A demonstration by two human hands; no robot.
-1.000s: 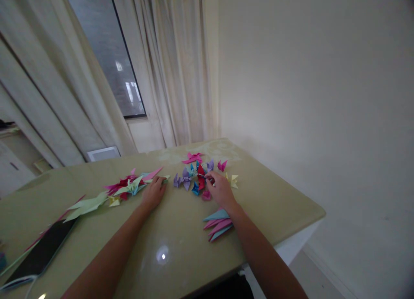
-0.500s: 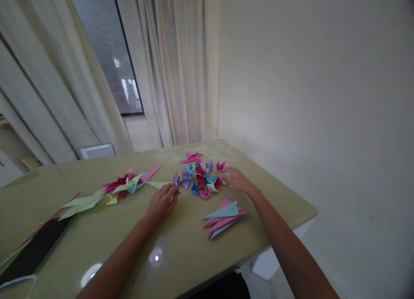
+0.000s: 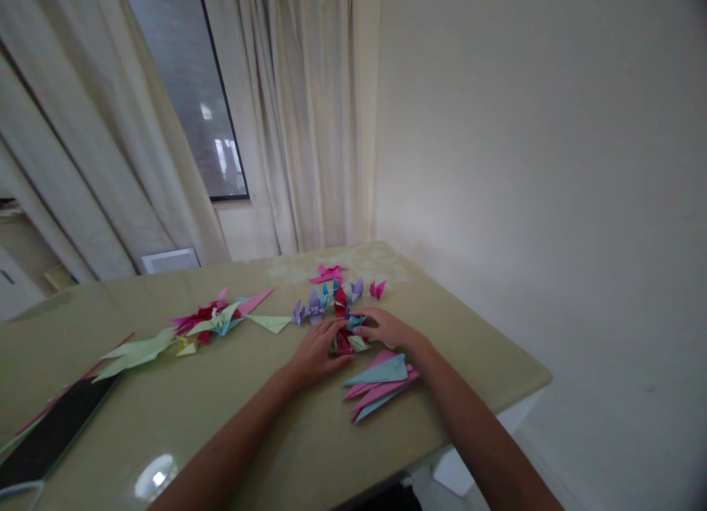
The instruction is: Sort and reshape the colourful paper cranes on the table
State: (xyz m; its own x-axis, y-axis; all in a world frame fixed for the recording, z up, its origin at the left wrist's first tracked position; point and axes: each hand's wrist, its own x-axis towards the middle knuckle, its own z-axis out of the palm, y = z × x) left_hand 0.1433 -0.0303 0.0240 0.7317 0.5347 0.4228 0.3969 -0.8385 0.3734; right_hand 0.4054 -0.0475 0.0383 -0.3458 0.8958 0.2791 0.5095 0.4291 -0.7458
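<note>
My left hand [image 3: 316, 353] and my right hand [image 3: 388, 330] lie on the olive table [image 3: 486, 349], cupped toward each other around a small heap of folded paper pieces [image 3: 347, 335] in red, blue and pale yellow. The fingers of both hands curve against that heap. More small folded pieces in purple, red and pink [image 3: 334, 297] lie just beyond the hands. A stack of flat pink and blue folded triangles [image 3: 378, 382] rests under my right wrist.
A row of larger folded papers, pink, red and pale green [image 3: 218, 319], stretches across the table's left half. A pale green piece [image 3: 135, 351] lies further left. A dark flat device [image 3: 49, 437] sits at the near left. Curtains, a window and a bare wall stand behind.
My left hand slid right from the table's middle. My right hand drew back from the far pieces. Both now close in around a small heap, which has shifted nearer to me.
</note>
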